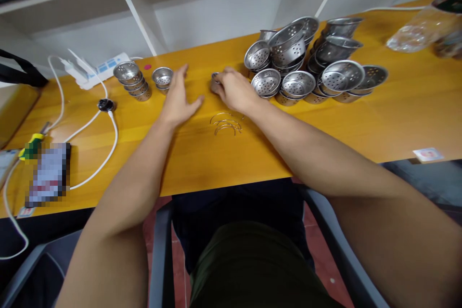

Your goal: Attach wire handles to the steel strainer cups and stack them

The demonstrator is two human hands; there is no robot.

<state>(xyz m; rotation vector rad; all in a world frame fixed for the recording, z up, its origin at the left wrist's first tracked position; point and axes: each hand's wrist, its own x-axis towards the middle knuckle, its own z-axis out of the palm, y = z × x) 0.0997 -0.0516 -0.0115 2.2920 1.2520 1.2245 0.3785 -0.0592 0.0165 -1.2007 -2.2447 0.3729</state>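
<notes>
My left hand [179, 98] is open, thumb and fingers spread, just right of a small perforated metal cup [162, 77]. Whether it touches that cup I cannot tell. Fingers of my right hand [234, 89] are closed on a small metal cup [215, 84], mostly hidden behind them, at the table's middle. Several thin curved wires [225, 125] lie on the wood between my forearms. Left of the single cup stands a short stack of perforated cups [133, 79]. To the right of my right hand, larger perforated metal cups [299, 84] are piled in leaning stacks.
A white power strip [104, 71] with cables lies at the back left. Nearer me are a blurred-out flat device [50, 175] and a green-yellow screwdriver [33, 146]. A clear plastic bottle [415, 31] lies far right. White shelving [224, 5] rises behind the yellow table [216, 163].
</notes>
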